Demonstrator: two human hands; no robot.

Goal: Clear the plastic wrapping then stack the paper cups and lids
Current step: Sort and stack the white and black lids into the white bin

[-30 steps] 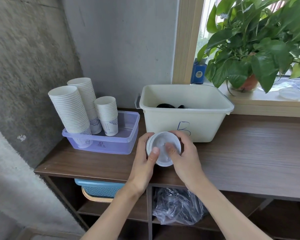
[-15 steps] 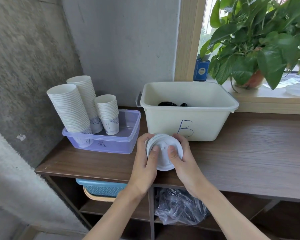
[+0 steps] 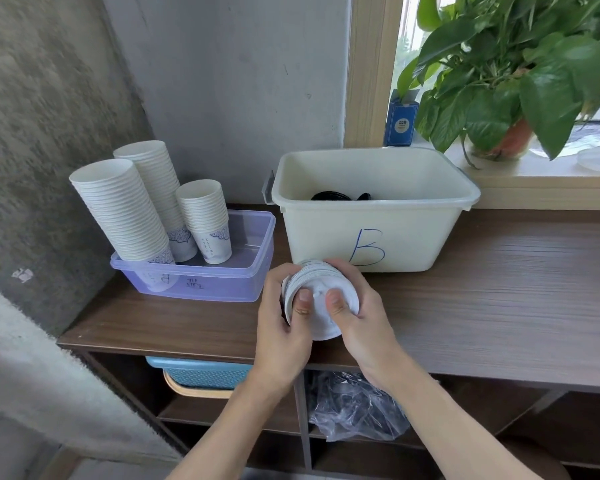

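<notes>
Over the table [image 3: 499, 289] edge, left hand [image 3: 281, 334] and right hand [image 3: 364, 327] clamp their fingers [image 3: 303, 301] round an unwrapped stack of white lids [image 3: 321, 322], while paper cups [image 3: 129, 209] already stand nested in the purple tub [image 3: 250, 271], so placing the lids apparently remains.

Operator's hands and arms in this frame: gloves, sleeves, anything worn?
Nothing worn that shows. Left hand and right hand are bare: no gloves, rings, watch or bands. Left forearm and right forearm are bare down to the frame edge, no sleeve in view. Thumbnails short, unpainted.
</notes>
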